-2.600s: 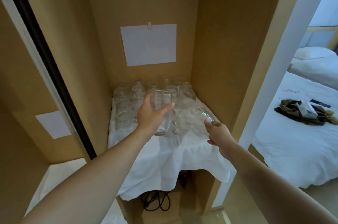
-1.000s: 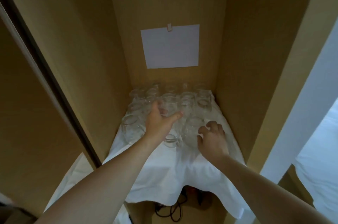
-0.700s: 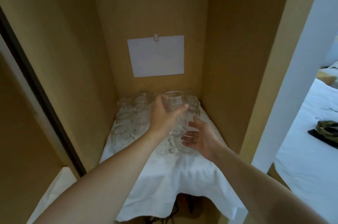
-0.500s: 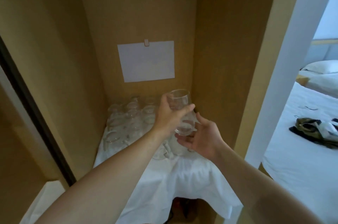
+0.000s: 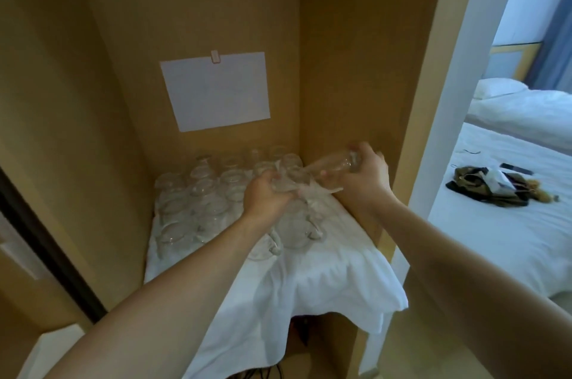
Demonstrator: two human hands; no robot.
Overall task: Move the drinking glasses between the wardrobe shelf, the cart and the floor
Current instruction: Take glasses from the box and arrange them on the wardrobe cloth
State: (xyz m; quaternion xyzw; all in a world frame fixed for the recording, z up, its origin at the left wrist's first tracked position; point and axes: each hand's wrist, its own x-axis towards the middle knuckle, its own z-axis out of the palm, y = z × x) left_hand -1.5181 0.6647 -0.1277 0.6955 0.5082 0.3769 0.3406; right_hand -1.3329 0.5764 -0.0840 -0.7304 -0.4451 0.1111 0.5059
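A: Where was the glass (image 5: 332, 166) at that moment?

B: Up off the shelf, tipped nearly flat, held between both hands above the other glasses (image 5: 204, 199). Its base end sat in the right hand (image 5: 365, 176), near the wardrobe's right wall (image 5: 356, 69); its mouth pointed left, toward the left hand (image 5: 267, 197).

A: And the grips?

B: The right hand's fingers were curled round the base end — a plain grasp. The left hand's fingers were clenched on something clear at the mouth end. It looked like the rim of the same glass, but that patch was blurred, and I could not tell whether it was that rim or a second glass.

A: The rest of the glasses?

B: Standing in close rows on a white cloth (image 5: 325, 279) that covered the shelf and hung over its front edge. A couple at the front had handles. They filled the back and left of the shelf; the cloth's front right part lay bare.

A: Anything else in view?

B: A white sheet (image 5: 216, 90) of paper clipped to the back wall, above the glasses. Dark cables (image 5: 257, 374) under the cloth's hem. Off to the right, past a white frame (image 5: 458, 118), a bed (image 5: 495, 239) with white linen — and a dark bundle (image 5: 492, 188) of cloth lying on it.
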